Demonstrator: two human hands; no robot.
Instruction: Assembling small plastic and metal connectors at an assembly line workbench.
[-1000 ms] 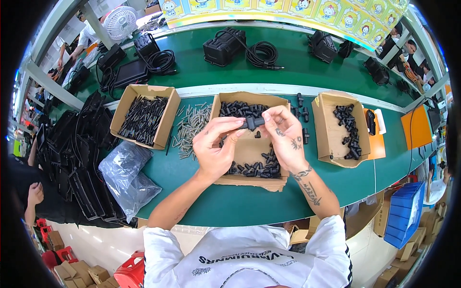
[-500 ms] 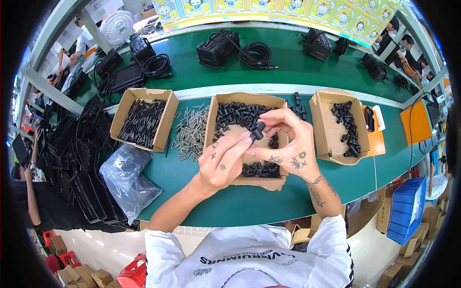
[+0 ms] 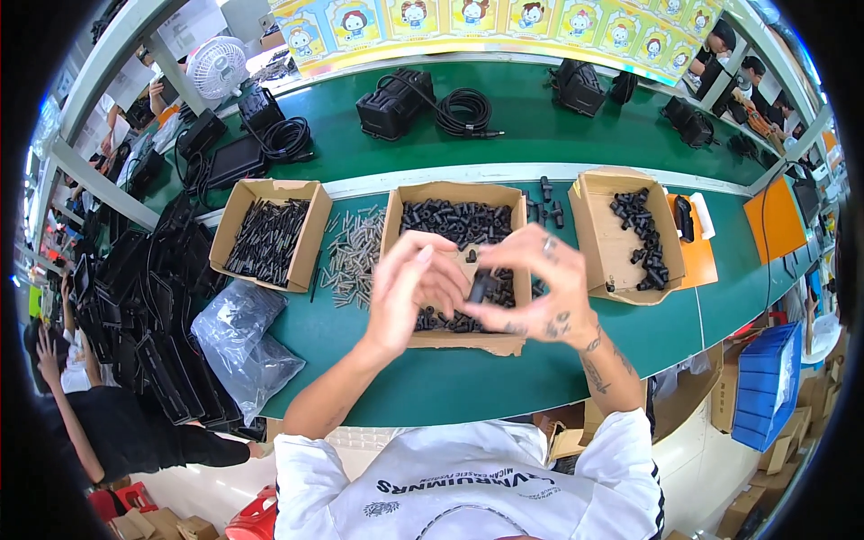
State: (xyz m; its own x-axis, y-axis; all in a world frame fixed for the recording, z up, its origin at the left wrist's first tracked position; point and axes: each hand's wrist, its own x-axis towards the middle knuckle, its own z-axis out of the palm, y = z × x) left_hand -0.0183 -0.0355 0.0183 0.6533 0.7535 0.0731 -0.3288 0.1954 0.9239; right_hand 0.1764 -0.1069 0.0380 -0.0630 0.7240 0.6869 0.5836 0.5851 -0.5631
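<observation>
There are one held fitting (image 3: 481, 287), three open boxes (image 3: 486, 343) from nine to three o'clock, one fan (image 3: 217, 68) at half-past ten, one bag (image 3: 243, 346) at eight, one blue crate (image 3: 754, 405) at four.

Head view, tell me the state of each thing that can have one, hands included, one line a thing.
Left hand, loosely open, seemingly holding nothing
Right hand, pinching the black part
Black part, held, blurred
Left box, open, well filled
Middle box, open, partly filled
Right box, open, partly filled
Silver pins, loose in a pile
Plastic bag, crumpled
Centre cable, coiled
Fan, cannot tell if running
</observation>
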